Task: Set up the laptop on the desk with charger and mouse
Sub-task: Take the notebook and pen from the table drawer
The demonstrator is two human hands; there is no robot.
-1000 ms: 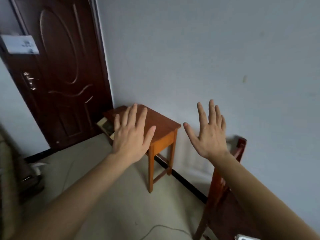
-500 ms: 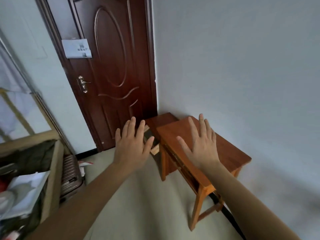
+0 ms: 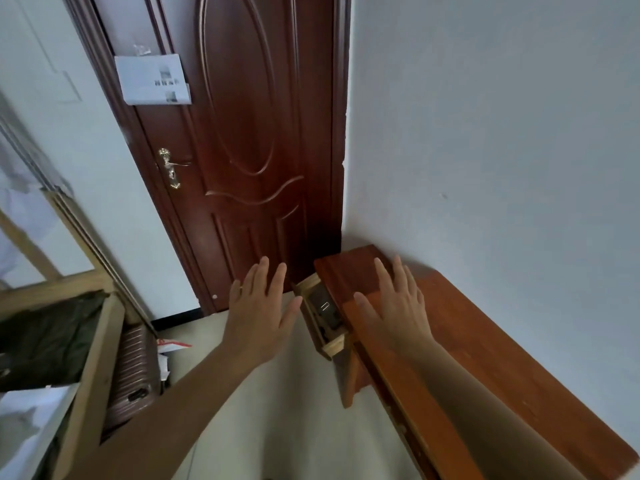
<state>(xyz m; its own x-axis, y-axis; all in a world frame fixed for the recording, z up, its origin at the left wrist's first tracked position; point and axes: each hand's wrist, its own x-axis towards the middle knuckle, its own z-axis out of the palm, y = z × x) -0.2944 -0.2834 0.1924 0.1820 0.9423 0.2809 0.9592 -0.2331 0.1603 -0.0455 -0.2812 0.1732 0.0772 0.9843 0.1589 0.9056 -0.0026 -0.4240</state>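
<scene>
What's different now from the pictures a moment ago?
The view swung left and closer: the dark brown wooden door now fills the middle, and the orange-brown wooden desk slid to the right. The open light wooden drawer with dark things inside now shows clearly. The chair is out of view. Unchanged: the left hand and right hand are spread open, holding nothing.

Left hand point(image 3: 260, 317): held out ahead, palm down, back toward camera, fingers spread and pointing forward, thumb angled out to right; empty. Right hand point(image 3: 394, 308): same pose, fingers splayed forward, thumb angled out to left toward other thumb; empty. Both forearms bare, extended from lower frame edge, converging slightly toward fingertips. Hands apart, roughly level.
</scene>
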